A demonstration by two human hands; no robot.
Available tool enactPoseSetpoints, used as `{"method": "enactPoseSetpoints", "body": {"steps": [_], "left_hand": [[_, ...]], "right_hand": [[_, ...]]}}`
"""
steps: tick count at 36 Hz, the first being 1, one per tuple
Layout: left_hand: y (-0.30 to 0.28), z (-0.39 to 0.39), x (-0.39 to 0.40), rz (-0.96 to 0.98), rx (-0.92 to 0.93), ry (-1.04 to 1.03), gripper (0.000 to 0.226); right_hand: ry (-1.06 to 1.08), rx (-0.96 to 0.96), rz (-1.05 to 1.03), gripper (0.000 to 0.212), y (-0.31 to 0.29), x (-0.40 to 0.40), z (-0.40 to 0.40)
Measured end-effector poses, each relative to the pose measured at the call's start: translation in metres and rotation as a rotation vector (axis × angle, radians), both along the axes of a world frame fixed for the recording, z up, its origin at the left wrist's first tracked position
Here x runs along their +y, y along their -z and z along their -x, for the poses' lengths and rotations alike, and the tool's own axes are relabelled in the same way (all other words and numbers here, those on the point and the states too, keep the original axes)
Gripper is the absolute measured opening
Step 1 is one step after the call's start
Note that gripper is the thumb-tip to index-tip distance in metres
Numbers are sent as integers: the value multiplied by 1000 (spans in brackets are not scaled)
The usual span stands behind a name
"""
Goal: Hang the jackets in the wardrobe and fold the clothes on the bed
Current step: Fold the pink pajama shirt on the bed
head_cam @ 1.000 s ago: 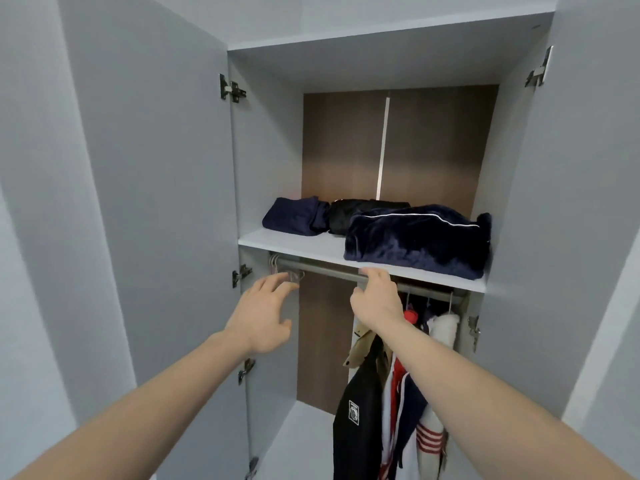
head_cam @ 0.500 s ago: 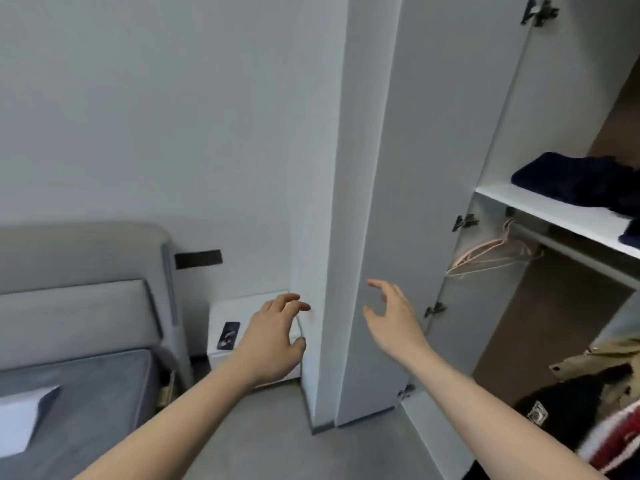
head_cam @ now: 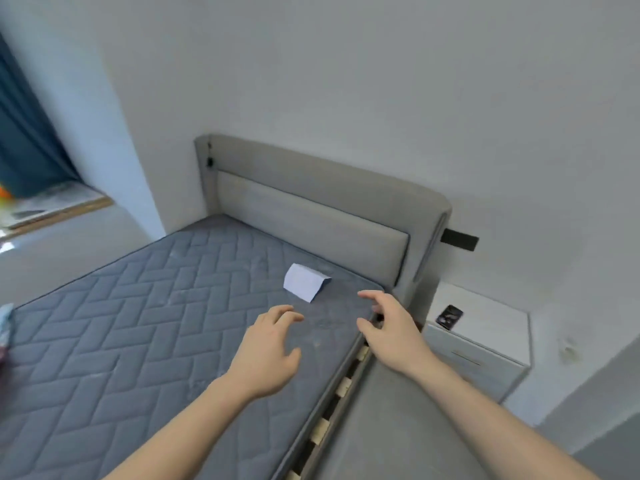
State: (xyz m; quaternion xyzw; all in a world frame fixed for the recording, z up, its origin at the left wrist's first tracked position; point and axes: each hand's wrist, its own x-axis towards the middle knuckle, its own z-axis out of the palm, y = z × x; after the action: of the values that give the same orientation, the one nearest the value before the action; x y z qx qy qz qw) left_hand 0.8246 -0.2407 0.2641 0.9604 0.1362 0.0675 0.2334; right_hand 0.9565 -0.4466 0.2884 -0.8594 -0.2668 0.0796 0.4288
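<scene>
The bed (head_cam: 145,327) fills the lower left of the view, its quilted grey mattress bare beneath and beyond both sets of fingertips. The padded headboard (head_cam: 311,216) stands past the fingertips, against the wall. A white nightstand (head_cam: 485,337) sits to the right of the right hand's fingers, carrying a small dark card (head_cam: 449,317). A dark blue curtain (head_cam: 24,133) hangs well off to the left.

The left hand (head_cam: 268,355) hovers over the mattress with fingers loosely spread and grasping nothing. The right hand (head_cam: 391,327) hovers above the mattress edge, fingers relaxed, slightly curved and likewise empty. A folded white paper (head_cam: 304,282) lies on the mattress just ahead of the fingertips, between the two hands' lines of reach.

Task item location: a strip of patterned fabric (head_cam: 5,327) shows at the far left frame edge, well apart from the left fingers. Whether it is one of the clothes to fold cannot be told. No other clothing is in view.

Step in hand, as a judgement: locating clothes on the bed for the folding stage. The next move calls for turning toward the left end of the mattress, reaching there, and grasping a garment with both hands.
</scene>
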Motion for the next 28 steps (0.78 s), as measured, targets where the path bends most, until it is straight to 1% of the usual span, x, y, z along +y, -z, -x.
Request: {"method": "enactPoseSetpoints", "body": {"steps": [6,13,21,28], "left_hand": [[23,113,108,-3,68,-264,53],[38,227,193,27,129,-555,54],[54,325,244,99,178,-879,57],[71,398,270,133,293,-1093,58]], "right_hand": [[-258,56,16,42,25,139,66],[-552,60,83,43,41,267,143],[-861,90,136,43,52,384,205],[-1050,99,195,47,86,462,252]]}}
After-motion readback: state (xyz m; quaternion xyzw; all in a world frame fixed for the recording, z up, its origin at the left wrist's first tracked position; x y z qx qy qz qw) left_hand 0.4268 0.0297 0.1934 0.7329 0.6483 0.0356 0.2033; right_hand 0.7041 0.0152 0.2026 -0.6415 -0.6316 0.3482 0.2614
